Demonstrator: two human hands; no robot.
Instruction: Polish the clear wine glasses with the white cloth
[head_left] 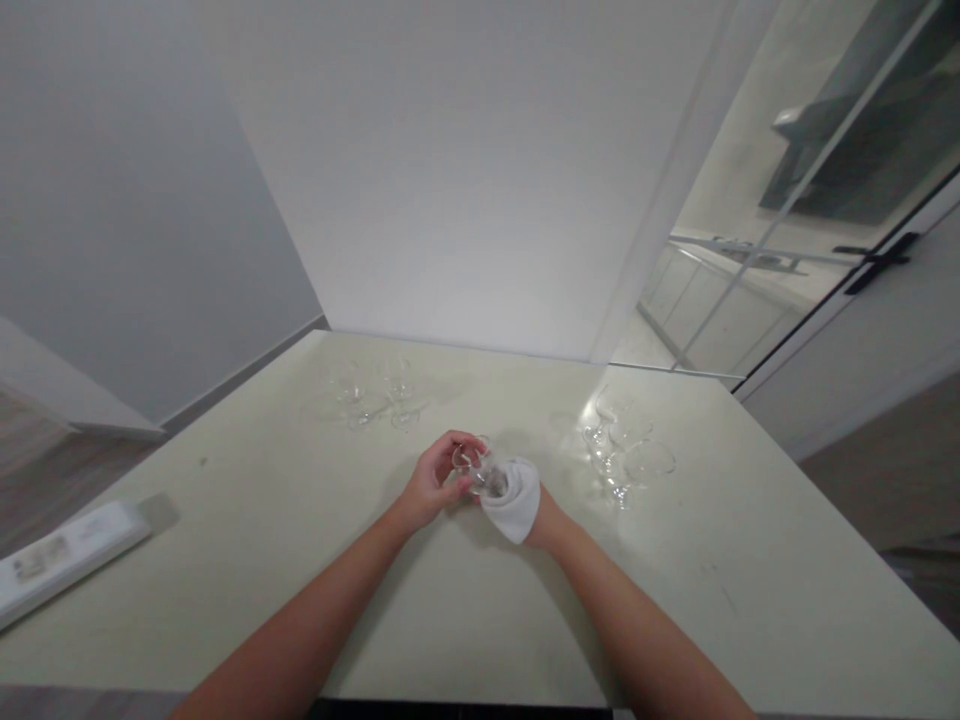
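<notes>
My left hand (433, 480) is closed around a clear stemmed glass (474, 470) over the middle of the table. The glass is tilted, with its right end against a white cloth (517, 500). My right hand (541, 520) is mostly covered by this cloth and presses it to the glass; its fingers are hidden. Some clear glasses (397, 385) are at the back left of the table. Beyond my right hand is another cluster of clear glasses (616, 450), overlapping in view, so their exact positions are hard to make out.
A long white box-like object (71, 555) lies along the left edge of the pale table (247, 560). A white wall (450, 200) rises behind the back edge. At the right are a glass-paned door (787, 230) and its black handle (883, 262).
</notes>
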